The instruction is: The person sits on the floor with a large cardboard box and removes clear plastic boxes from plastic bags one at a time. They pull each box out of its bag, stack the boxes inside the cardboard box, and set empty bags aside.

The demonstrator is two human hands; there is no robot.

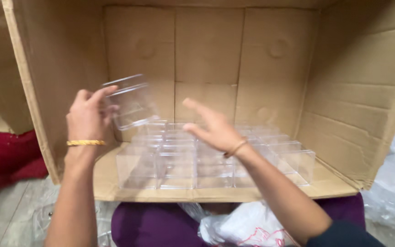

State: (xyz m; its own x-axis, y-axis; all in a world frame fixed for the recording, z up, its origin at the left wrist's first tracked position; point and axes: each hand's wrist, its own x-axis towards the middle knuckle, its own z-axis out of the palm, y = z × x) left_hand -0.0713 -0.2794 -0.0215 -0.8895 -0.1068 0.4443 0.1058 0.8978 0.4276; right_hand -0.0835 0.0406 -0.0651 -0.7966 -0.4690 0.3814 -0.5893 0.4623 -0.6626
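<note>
One large cardboard carton lies on its side, its lower flap carrying rows of clear plastic boxes. The left hand has its grip closed around one clear box, lifted above the rows; it is best held by its side walls and kept level. The right hand hovers over the rows, fingers spread, holding nothing. Crumpled plastic bags lie below, on grey floor.

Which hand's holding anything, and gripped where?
Left hand holds a clear plastic box by its left side, fingers at the top edge. Right hand holds nothing.
</note>
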